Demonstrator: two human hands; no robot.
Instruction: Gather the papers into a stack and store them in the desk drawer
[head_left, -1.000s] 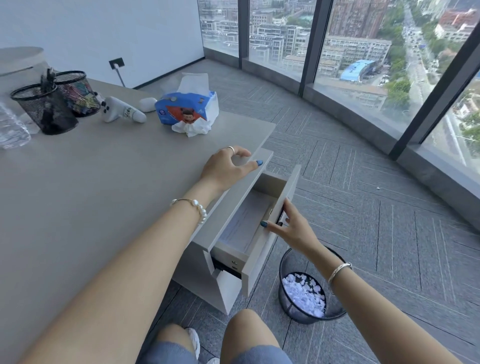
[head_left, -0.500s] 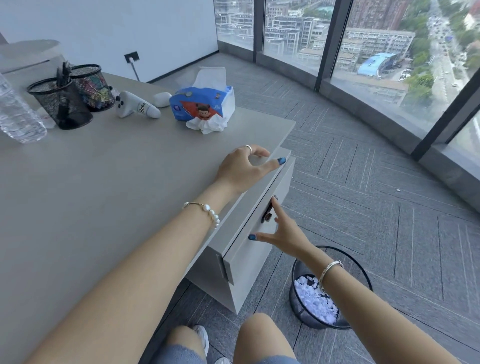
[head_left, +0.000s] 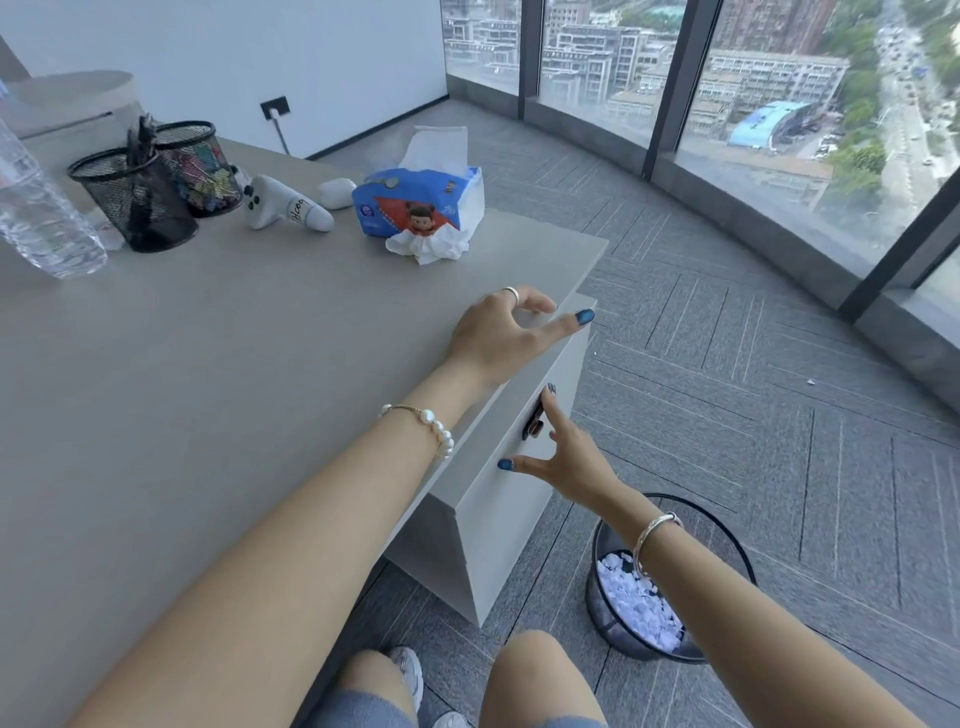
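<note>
The grey desk drawer (head_left: 511, 483) under the desk's right edge is pushed in flush, its dark handle (head_left: 537, 420) on the front. No papers are visible; the drawer's inside is hidden. My right hand (head_left: 558, 457) lies flat against the drawer front beside the handle, fingers spread, holding nothing. My left hand (head_left: 501, 332) rests on the desk (head_left: 234, 364) at its right edge, fingers curled over the rim, thumb out.
At the desk's back stand two black mesh cups (head_left: 140, 200), a water bottle (head_left: 39, 218), a white controller (head_left: 283, 205) and a blue tissue box (head_left: 421, 200). A black wastebasket (head_left: 649, 587) with white paper scraps sits on the floor below my right wrist. Windows line the right.
The drawer, open with paper inside a second ago, has been pushed in by my right hand. My left hand has stayed on the desk edge. The view has tilted up slightly.
</note>
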